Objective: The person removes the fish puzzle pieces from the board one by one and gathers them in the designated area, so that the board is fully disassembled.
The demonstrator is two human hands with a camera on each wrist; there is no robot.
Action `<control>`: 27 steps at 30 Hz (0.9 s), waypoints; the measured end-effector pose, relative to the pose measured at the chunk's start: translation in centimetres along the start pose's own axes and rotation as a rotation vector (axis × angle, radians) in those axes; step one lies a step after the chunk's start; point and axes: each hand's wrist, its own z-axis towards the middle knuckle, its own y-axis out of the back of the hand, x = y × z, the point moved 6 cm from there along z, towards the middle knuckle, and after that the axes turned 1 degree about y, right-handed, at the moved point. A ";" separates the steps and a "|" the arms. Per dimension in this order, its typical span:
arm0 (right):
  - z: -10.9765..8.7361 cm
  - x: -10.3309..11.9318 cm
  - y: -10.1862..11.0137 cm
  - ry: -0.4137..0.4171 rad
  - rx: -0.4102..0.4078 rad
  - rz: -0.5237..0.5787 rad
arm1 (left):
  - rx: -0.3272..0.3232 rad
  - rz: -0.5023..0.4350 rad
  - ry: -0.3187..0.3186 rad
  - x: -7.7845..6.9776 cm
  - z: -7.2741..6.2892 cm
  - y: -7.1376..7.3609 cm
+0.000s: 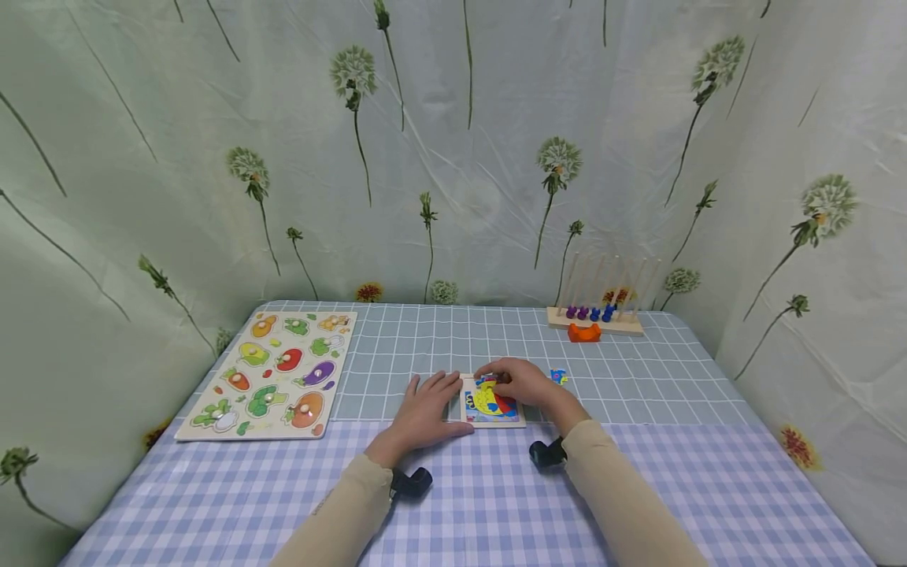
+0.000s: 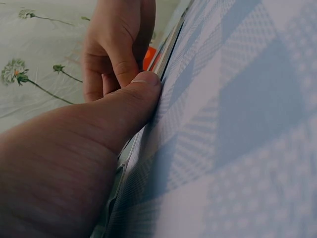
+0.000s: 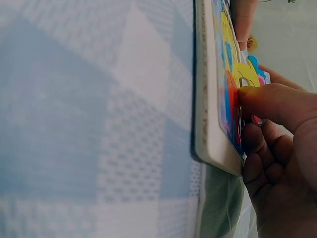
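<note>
So, the right hand [image 1: 527,383] has a puzzle piece [image 3: 251,77] pinched between thumb and fingers, and from the right wrist view that piece is tilted up off the picture rather than lying flat in it. It's got yellow, blue and pink on it, fwiw. The small wooden puzzle tray [image 1: 492,425] sits around the middle of the desk [image 1: 425,331], right about where the grey gridded cover meets the blue gingham one. The left hand [image 1: 425,409] isn't gripping anything: fingers pretty straight and a bit spread along the tray's left edge, thumb stuck out to touch its front edge.

Another loose piece [image 1: 559,376] lies just past the right hand, toward the desk's right edge. Big vegetable board [image 1: 283,431] runs along the desk's left edge, up to the back left corner. Near the back right corner there's a wooden peg stand [image 1: 560,320] with purple beads [image 1: 577,313] and blue beads [image 1: 602,314] low on its pegs, and an orange curvy thing [image 1: 584,333] right in front of it.
</note>
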 end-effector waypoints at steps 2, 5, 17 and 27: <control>-0.1 0.0 0.0 0.004 0.002 -0.001 | 0.002 0.000 0.001 0.0 0.0 -0.1; -0.1 0.0 0.0 0.010 0.002 -0.015 | 0.003 0.001 -0.001 0.0 0.0 -0.1; -0.4 0.2 0.1 0.046 0.008 -0.089 | -0.003 0.004 -0.008 -0.1 -0.1 0.2; -0.4 0.3 0.1 0.047 0.032 -0.059 | -0.008 0.001 -0.068 -0.4 -0.3 0.2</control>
